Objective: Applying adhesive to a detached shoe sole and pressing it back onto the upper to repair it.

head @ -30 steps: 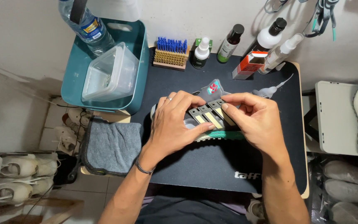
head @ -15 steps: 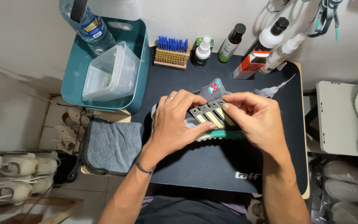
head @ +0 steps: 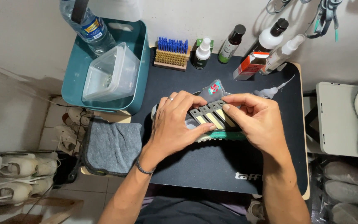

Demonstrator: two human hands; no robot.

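Sneaker [head: 212, 120] is lying on the black mat [head: 212, 166], both hands closed around it: left hand [head: 175, 124] gripping the heel side, right hand [head: 255, 120] pinching the eyelet strip. Nothing is shifting since a second ago; the hold is continuing unchanged.

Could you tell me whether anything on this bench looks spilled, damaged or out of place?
Nothing stands out. Both hands, left and right, hold the shoe on the black mat; the bottles stand upright, no spill shows.

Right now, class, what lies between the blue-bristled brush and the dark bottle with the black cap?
In the head view, a small white-capped spray bottle stands between the brush and the dark bottle.
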